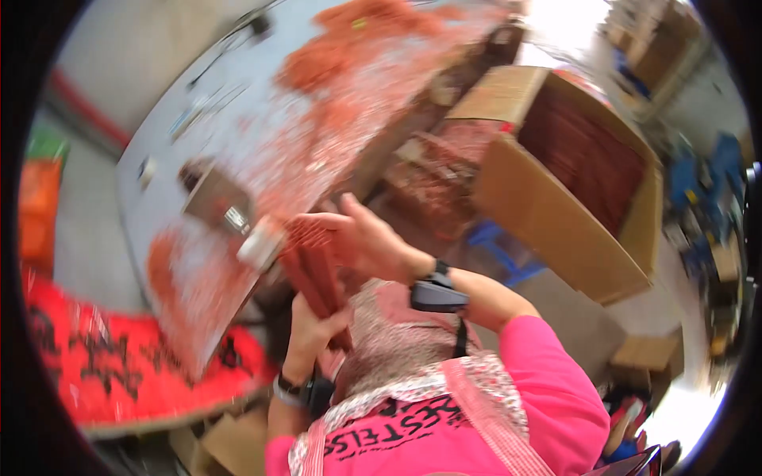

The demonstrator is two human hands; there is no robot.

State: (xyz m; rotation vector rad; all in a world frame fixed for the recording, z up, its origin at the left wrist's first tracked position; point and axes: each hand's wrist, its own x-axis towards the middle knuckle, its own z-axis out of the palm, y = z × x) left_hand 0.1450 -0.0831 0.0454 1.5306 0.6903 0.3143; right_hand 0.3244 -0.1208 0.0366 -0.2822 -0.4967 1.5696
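A bundle of thin dark red sticks or strips [311, 270] stands tilted in front of my body; its exact kind is blurred. My left hand [315, 327] is wrapped round its lower part. The top ends fan out in a ridged row. My right hand [369, 238], with fingers stretched and thumb raised, lies against the upper right side of the bundle. Just left of its top are a whitish block [262, 244] and a squarish metal-and-brown fixture [221, 205] at the table's edge.
The pale table [238, 119] bears scattered orange-red shreds [321, 67]. At right an open cardboard box [556, 214] holds dark red material. A blue plastic stool [508, 252] stands below it. A shiny red sheet with black markings [135, 357] lies at lower left.
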